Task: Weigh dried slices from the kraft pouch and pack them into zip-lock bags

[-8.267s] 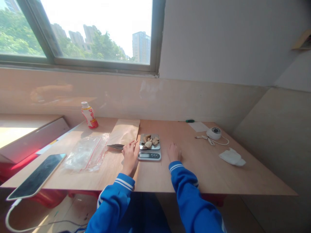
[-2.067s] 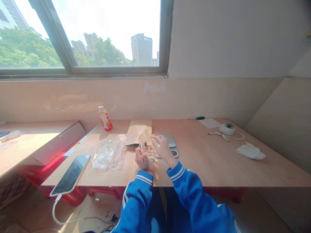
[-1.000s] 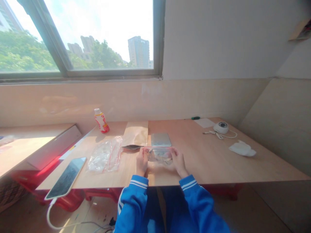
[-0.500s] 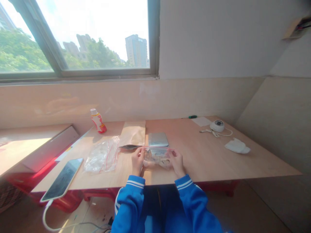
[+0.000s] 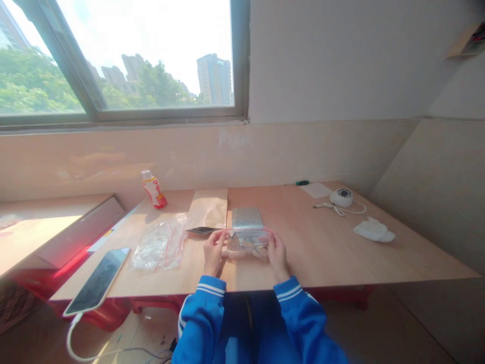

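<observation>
A clear zip-lock bag with a reddish seal strip along its top is stretched between my two hands above the table. Pale brown pieces lie inside it, too blurred to name. My left hand pinches the bag's upper left corner, and my right hand grips its upper right corner. Just beyond the bag is a flat silver-grey rectangular device. A brown kraft paper pouch lies behind my left hand, its dark mouth gaping toward me.
On the wooden table, several clear zip bags lie left, near a red-and-white bottle. A cabled phone overhangs the left edge. Rightward are a white round device, crumpled white tissue, paper and a green-handled tool.
Both hands keep their hold on the zip-lock bag. My right hand has shifted slightly right, and the bag's top edge looks straighter. The view has turned a little.
</observation>
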`<state>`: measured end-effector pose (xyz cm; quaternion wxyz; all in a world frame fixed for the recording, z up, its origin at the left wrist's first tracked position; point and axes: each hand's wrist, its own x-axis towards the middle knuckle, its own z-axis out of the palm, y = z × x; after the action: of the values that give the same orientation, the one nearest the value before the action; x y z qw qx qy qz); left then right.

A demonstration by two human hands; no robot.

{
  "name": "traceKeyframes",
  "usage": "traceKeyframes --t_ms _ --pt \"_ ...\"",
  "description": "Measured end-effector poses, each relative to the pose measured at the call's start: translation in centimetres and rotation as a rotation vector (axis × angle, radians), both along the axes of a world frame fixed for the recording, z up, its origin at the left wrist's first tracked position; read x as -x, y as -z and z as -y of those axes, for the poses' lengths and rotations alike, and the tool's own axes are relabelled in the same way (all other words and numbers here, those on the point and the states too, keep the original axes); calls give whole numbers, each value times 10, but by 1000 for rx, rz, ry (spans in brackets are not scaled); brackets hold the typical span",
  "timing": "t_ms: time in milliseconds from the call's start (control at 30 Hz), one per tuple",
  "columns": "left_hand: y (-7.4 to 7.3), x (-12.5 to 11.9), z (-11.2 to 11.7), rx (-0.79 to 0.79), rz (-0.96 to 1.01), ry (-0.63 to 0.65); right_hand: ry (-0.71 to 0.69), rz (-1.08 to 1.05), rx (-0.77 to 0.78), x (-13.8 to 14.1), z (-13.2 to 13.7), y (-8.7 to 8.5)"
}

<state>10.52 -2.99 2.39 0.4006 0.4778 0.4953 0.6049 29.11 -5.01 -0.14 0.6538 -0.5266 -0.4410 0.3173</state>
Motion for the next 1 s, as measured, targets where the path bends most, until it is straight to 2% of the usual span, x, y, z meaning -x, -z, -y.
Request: traceKeyframes --t_ms 400,633,900,1000 --pt "-12 -4 8 22 53 11 36 -76 26 0 -1 3" --pt "-5 -2 6 21 43 7 81 10 11 -1 0 5" --pt "2 3 0 -17 -49 -5 135 82 -29 -1 4 -1" --pt "2 2 1 9 -8 46 145 91 -42 -1 5 -1"
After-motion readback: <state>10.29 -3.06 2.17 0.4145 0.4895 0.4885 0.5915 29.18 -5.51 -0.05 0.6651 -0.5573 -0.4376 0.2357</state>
